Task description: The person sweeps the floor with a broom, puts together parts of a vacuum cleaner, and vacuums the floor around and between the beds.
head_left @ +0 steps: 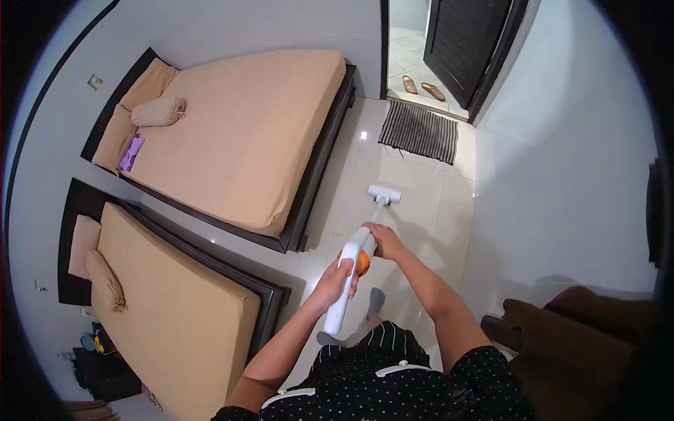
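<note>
A white stick vacuum cleaner (356, 245) with an orange part slants away from my body. Wrapped round its rear handle is my left hand (331, 286), closed. My right hand (385, 241) grips the front of the vacuum's body, where the tube begins; some of its fingers are hidden beneath. The white floor head (384, 194) rests on the pale tiles, short of the striped doormat and apart from it.
Two beds with dark frames stand on the left: a far bed (239, 140) and a near bed (168, 281). A striped mat (420, 132) lies at the doorway. Beyond it are brown shoes (432, 90) and an open dark door (467, 45). Brown cloth-covered furniture (562, 337) sits at right.
</note>
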`<state>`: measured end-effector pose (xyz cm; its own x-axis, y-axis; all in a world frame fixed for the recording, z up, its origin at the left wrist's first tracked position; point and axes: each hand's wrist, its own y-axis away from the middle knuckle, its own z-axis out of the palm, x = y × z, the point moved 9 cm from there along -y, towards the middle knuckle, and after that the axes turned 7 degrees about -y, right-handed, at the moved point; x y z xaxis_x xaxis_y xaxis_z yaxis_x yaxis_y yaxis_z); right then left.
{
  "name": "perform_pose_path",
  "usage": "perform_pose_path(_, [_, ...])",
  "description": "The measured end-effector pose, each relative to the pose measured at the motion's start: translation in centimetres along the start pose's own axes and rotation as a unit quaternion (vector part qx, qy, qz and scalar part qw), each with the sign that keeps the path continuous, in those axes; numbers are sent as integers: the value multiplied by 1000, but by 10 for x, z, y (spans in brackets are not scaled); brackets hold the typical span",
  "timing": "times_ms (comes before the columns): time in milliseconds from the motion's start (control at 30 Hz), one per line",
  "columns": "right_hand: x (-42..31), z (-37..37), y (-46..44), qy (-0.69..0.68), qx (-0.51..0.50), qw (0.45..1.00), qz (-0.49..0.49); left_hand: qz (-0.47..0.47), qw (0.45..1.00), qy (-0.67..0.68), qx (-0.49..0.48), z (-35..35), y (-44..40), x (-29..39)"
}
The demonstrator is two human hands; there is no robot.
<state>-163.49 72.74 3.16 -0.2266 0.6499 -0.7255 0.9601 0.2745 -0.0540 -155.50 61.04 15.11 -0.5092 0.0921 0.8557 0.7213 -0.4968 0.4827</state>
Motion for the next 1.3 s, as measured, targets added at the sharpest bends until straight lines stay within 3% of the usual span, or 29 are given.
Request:
perform_pose_path(100, [42,-14,-15,24,3,1000,11,3,1000,1,-11,13,-37,1])
perform_pose_path(267, [52,-22,-3,23,1,999,43,-6,1000,4,-19,26,-48,-16])
perform_pose_path(533, [14,4,65,16,10,999,40,-28,999,-4,-19,38,26,-26])
perform_pose_path(1000, [-119,90,246,15,58,996,72,-48,991,-64,-103,44,222,-114])
perform_pose_path(1300, [-97,74,286,17,75,994,84,-70,987,-73,-124,90,222,-121])
